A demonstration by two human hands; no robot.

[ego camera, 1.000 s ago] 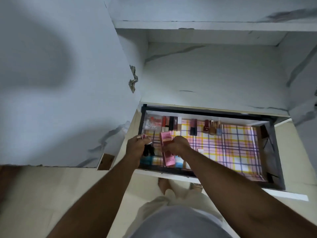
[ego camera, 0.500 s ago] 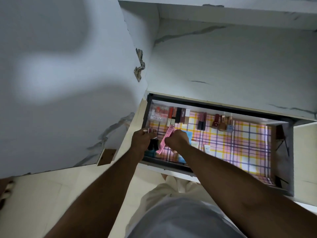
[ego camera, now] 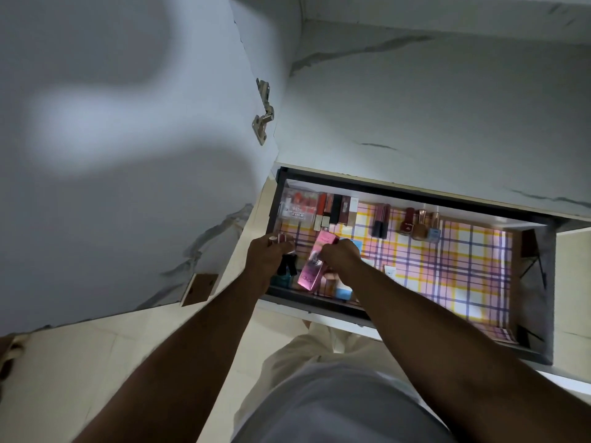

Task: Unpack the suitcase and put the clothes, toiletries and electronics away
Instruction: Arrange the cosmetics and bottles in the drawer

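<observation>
Drawer (ego camera: 531, 353), open, plaid-lined. Pink box (ego camera: 315, 263): one, near the left front corner, long axis front-to-back, far end tilted rightward; right hand (ego camera: 340, 255) pinches it. Left hand (ego camera: 267, 255) curls round small dark bottles (ego camera: 287, 265), count unclear. Nail-polish bottles (ego camera: 420, 227): four, along the back wall.

Single head-worn view looks steeply down, close over the open drawer (ego camera: 415, 195)

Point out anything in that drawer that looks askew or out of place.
The pink box lies slanted under the right hand, while the lipsticks and nail polish bottles stand in tidy rows along the back.
</observation>
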